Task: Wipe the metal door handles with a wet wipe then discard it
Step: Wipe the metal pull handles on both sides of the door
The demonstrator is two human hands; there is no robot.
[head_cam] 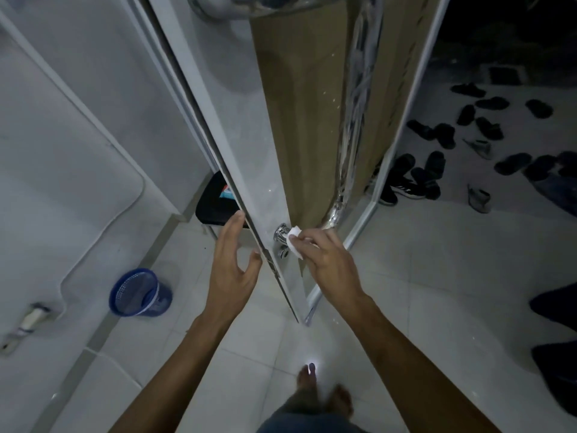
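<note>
We've got the right hand (pixel 324 260) pinching the wet wipe (pixel 294 242), pressed on the lower mount of the metal door handle (pixel 282 240). Left hand (pixel 232 264) — fingers straight, spread — braces the door edge (pixel 249 214), holding nothing. Blue bin (pixel 137 292) on floor, left.

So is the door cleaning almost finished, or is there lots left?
It's mid-way at best. The right hand holds the white wet wipe against the shiny lower mount of the metal handle, so wiping is under way. The left hand steadies the door edge with straight fingers. I can't tell whether the long bar is already clean. Left to do: finish, then drop the wipe, maybe in the blue basket.
</note>
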